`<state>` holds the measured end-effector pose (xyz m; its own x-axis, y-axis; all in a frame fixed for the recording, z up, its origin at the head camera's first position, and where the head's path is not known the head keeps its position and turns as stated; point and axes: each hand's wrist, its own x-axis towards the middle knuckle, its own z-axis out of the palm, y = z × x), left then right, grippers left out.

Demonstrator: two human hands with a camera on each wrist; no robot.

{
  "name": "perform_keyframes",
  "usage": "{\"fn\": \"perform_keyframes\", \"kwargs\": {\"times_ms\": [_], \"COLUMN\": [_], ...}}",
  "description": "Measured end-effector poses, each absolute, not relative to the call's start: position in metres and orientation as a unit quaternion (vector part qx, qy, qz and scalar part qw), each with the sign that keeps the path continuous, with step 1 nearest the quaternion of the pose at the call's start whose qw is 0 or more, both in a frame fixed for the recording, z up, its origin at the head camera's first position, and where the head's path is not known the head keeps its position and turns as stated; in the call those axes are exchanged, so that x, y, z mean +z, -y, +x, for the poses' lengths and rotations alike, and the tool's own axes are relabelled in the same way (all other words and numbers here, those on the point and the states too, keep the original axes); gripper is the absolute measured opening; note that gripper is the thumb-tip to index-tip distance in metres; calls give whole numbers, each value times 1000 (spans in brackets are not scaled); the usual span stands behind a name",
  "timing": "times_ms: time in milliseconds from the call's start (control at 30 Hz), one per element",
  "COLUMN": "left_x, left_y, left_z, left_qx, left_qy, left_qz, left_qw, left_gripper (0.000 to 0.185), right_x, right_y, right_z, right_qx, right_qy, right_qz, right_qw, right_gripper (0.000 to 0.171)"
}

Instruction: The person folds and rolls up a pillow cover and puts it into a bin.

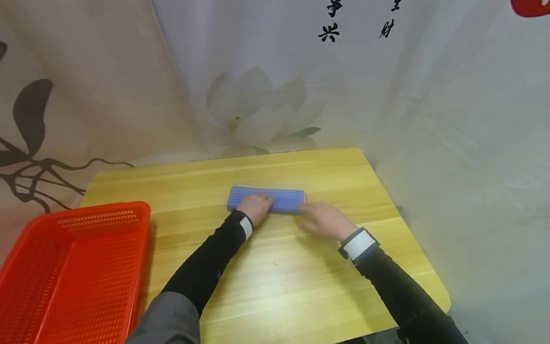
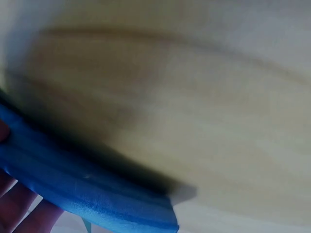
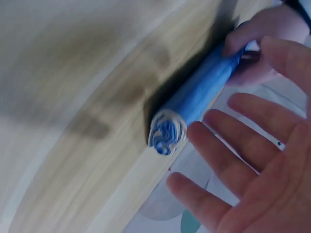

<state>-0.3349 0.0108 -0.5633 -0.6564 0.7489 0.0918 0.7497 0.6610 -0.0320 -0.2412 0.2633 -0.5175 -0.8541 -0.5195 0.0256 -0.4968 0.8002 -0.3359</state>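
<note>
One blue rolled cloth (image 1: 275, 199) lies near the centre of the frame on the one wooden bench (image 1: 301, 291). Two hands are in sight: the left hand (image 1: 256, 207) on the roll, the right hand (image 1: 325, 220) just beside its right end. One red basket (image 1: 73, 272) sits at the lower left of the frame. Two black sleeves, each with one white cuff band

left grip (image 1: 256, 206): fingers curled, palm down | right grip (image 1: 325, 220): fingers spread, relaxed
</note>
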Motion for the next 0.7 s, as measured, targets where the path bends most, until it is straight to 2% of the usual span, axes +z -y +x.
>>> {"fn": "perform_keyframes", "kwargs": {"times_ms": [333, 533, 700], "left_x": [-538, -514, -497], "left_y": [6, 18, 29], "left_z": [-352, -357, -361], "left_qx": [-2, -41, -60], "left_qy": [930, 938, 938], "left_qz": [-367, -338, -319], "left_qw": [-24, -62, -121], "left_gripper": [5, 8, 14], "right_x": [-523, -524, -524], "right_y": [-242, -240, -239], "right_z": [-214, -204, -201], "right_qx": [-159, -143, -109], "right_qy": [-945, -944, -950], "right_qz": [-273, -285, -281], "right_qw": [82, 87, 85], "right_gripper": [56, 54, 54]}}
